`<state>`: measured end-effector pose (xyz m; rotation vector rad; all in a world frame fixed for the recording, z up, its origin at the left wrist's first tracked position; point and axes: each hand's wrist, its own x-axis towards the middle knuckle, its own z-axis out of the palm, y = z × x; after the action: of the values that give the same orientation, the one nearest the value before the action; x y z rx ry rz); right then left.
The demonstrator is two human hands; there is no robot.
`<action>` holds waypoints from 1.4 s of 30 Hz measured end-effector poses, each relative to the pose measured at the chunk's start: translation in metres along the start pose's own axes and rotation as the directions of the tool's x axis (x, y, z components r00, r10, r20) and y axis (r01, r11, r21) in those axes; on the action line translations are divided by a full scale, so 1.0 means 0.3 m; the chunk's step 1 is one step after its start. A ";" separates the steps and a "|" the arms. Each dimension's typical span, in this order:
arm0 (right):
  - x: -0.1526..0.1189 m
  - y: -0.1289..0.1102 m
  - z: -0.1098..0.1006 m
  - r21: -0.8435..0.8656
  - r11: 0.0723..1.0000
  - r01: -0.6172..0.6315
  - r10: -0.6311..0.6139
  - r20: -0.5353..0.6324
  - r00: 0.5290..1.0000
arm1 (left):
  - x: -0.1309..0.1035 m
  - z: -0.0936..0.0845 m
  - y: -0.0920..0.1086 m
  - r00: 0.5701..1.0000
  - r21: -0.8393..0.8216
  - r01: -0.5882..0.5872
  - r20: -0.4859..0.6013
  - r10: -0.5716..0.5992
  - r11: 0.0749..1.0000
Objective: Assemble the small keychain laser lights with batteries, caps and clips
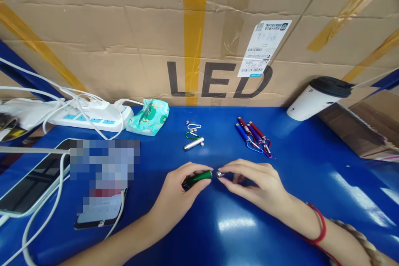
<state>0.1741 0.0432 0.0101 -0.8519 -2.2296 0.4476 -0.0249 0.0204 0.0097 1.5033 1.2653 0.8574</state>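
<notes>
My left hand [174, 189] is closed around a small green keychain flashlight tube [199, 177], its bare end pointing right. Between thumb and fingertips my right hand [260, 181] pinches a small silver end cap [219, 173], a short gap away from that tube end. Beyond the hands lie a silver flashlight tube [193, 144], a green carabiner clip [191, 135], a silver carabiner clip [195, 126] and several tiny metal caps. Farther right, blue, purple and red flashlights [254, 134] with clips attached lie in a bunch.
A cardboard box [140, 41] stands along the back of the blue table [230, 241]. On the left are a power strip [90, 119], white cables, a tissue pack [149, 117] and two phones, one a dark-screened phone [34, 183]. At right, a lidded cup [314, 99] leans by another carton [355, 129].
</notes>
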 end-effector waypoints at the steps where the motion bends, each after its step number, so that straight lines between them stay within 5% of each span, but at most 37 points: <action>1: -0.001 -0.002 -0.001 0.000 1.000 0.006 -0.006 0.004 1.000 | -0.001 0.001 -0.001 1.000 0.026 -0.021 0.004 0.021 0.999; 7: -0.004 -0.002 -0.009 0.058 0.998 0.028 -0.031 0.054 0.998 | -0.008 0.005 -0.019 0.983 0.125 -0.184 0.037 0.181 0.975; 11: 0.001 0.000 -0.007 0.162 0.987 -0.007 -0.005 0.069 0.998 | -0.011 0.008 -0.035 0.935 0.170 -0.354 0.050 0.350 0.920; 21: 0.020 -0.009 -0.007 0.301 0.908 -0.290 0.249 0.169 0.954 | -0.027 0.011 -0.035 0.831 0.220 -0.555 0.120 0.543 0.802; 42: -0.010 -0.027 -0.006 0.292 0.939 -0.183 0.109 0.254 0.961 | -0.051 0.011 -0.050 0.726 0.388 -0.677 0.213 0.654 0.626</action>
<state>0.1734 0.0355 0.0139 -0.8319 -2.2268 0.9918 -0.0295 0.0049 -0.0047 2.4446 0.8693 1.0207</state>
